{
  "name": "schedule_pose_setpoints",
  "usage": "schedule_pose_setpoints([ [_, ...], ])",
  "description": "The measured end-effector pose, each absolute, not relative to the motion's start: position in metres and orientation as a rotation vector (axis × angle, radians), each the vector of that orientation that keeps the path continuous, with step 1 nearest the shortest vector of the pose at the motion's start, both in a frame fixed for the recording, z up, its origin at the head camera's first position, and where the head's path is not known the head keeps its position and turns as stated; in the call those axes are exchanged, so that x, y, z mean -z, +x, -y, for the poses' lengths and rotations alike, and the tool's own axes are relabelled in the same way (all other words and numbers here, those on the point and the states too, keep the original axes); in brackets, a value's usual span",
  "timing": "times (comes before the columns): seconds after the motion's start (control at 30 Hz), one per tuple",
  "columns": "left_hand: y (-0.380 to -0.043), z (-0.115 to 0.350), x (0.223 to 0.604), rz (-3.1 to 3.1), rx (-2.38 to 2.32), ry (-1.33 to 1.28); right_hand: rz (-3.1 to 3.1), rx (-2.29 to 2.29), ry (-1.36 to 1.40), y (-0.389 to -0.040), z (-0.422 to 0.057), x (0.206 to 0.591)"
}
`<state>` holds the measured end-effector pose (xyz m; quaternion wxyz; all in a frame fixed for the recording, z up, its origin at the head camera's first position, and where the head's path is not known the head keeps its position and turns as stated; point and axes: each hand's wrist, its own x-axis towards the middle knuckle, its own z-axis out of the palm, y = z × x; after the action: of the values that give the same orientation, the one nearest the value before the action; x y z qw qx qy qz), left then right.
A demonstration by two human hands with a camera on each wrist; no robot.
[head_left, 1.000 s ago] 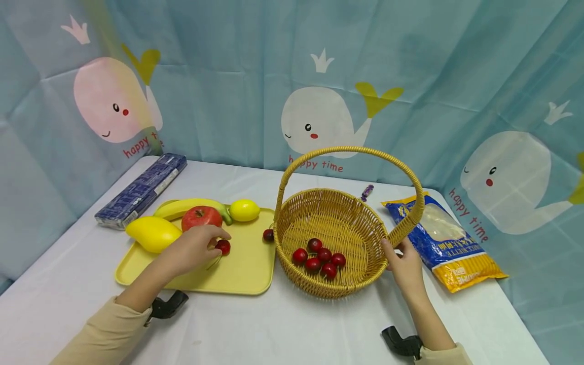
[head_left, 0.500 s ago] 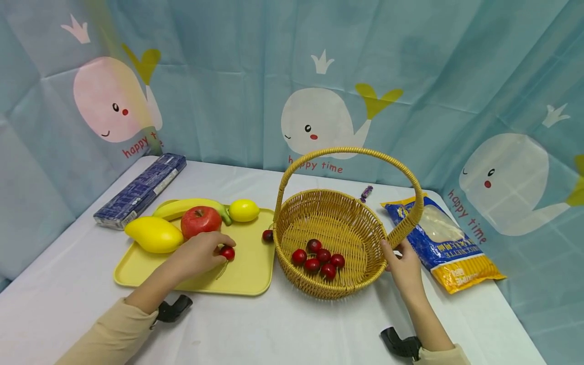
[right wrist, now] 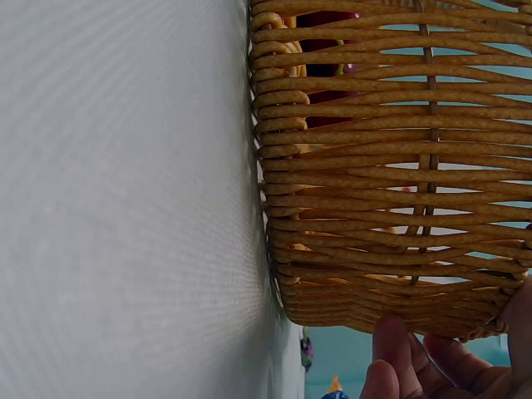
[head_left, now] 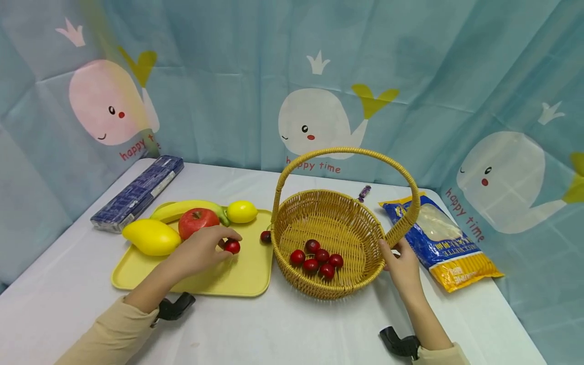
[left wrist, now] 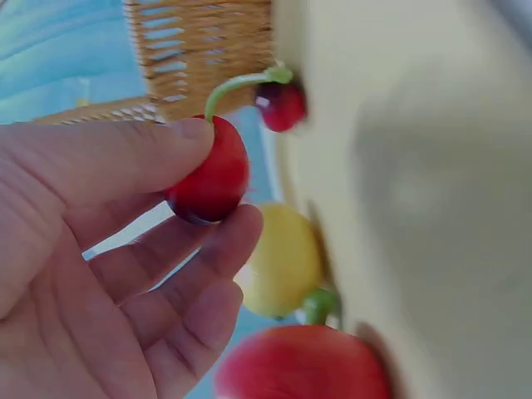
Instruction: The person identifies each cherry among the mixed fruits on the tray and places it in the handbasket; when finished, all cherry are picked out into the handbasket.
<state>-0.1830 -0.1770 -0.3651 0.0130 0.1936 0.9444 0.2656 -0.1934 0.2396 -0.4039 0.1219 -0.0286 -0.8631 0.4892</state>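
Observation:
My left hand (head_left: 203,251) pinches a red cherry (left wrist: 218,173) between thumb and fingers, above the yellow tray (head_left: 255,274); in the left wrist view its green stem curves upward. Another cherry (head_left: 266,236) lies at the tray's right side, against the basket. My right hand (head_left: 403,266) grips the rim of the wicker basket (head_left: 330,289) at its right side, near the foot of the handle. Inside the basket, several cherries (head_left: 322,256) sit in a cluster. A red apple (head_left: 197,222), a yellow mango (head_left: 152,237), a banana (head_left: 187,208) and a lemon (head_left: 242,211) rest on the tray.
At the back left lies a long blue package (head_left: 139,192). Right of the basket is a blue and orange bag (head_left: 442,243). A small purple wrapped candy (head_left: 364,193) lies behind the basket. The basket's tall handle (head_left: 344,150) arches over it. A curtain hangs behind the table.
My left hand has shifted slightly to the right with the cherry, whose stem was lower on the tray before. My right hand stays on the basket rim.

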Motion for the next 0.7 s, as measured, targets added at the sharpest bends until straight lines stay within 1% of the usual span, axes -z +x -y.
schedule_pose_setpoints([
  [0.3, -0.182, 0.156, 0.341, -2.852, -1.061, 0.832, 2.526, -1.440, -0.082, -0.194, -0.240, 0.404],
  [0.5, -0.185, 0.127, 0.329, -2.746, -1.178, 0.935, 2.526, -1.452, -0.095, -0.193, -0.239, 0.402],
  [0.7, -0.194, 0.094, 0.324, -2.706, -1.188, 0.987, 2.517, -1.460, -0.082, -0.193, -0.237, 0.401],
])
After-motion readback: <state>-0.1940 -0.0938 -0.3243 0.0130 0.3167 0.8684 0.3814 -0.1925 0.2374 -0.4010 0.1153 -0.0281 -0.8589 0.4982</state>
